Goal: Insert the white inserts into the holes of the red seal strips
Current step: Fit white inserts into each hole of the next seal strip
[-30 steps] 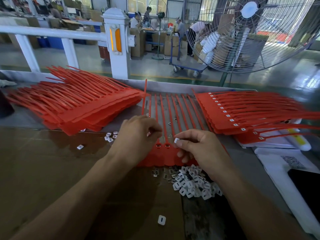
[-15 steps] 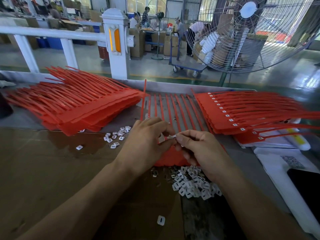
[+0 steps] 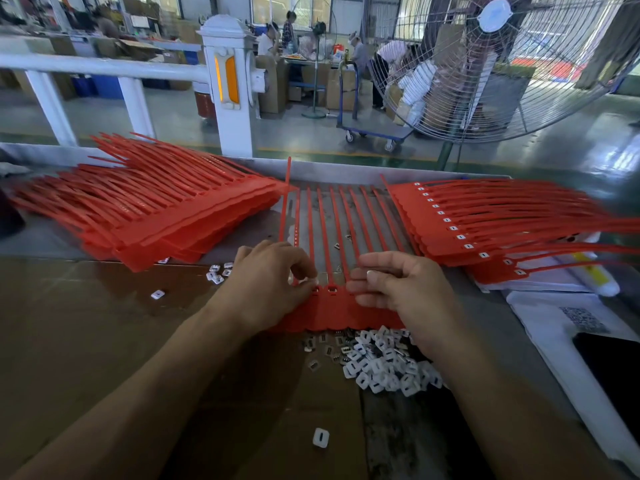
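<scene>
Two hands work the red seal strip (image 3: 332,313): left hand (image 3: 273,285) pinches a white insert (image 3: 313,281) at a hole and should seat it squarely, while the right hand (image 3: 398,289), fingers loosely curled and grasping nothing visible, steadies the strip.

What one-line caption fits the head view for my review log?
Left hand presses a white insert into the red seal strip while the right hand steadies it, above a pile of inserts.

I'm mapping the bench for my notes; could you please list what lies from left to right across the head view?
Left stack of red strips → small cluster of inserts → left hand → right hand → right stack of strips with inserts fitted → white papers.
</scene>
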Action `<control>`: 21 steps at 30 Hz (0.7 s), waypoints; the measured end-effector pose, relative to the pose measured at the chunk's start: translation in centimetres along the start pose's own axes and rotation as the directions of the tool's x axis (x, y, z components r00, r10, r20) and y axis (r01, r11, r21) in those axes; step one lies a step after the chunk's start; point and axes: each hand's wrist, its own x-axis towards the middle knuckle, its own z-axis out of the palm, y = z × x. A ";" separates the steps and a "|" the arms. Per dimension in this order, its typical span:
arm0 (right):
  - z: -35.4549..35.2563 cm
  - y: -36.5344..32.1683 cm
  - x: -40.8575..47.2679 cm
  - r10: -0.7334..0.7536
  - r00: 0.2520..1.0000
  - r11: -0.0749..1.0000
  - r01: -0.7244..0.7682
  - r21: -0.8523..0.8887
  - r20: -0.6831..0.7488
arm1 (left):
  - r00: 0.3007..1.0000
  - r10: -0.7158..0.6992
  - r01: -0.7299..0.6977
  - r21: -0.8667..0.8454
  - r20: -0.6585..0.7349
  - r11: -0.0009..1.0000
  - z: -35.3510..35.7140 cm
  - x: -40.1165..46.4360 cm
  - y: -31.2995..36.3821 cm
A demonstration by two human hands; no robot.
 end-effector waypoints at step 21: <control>-0.1 0.3 0.1 -0.117 0.992 0.989 0.112 -0.096 -0.046 | 0.998 0.067 -0.068 0.133 0.018 0.989 0.4 0.0 0.0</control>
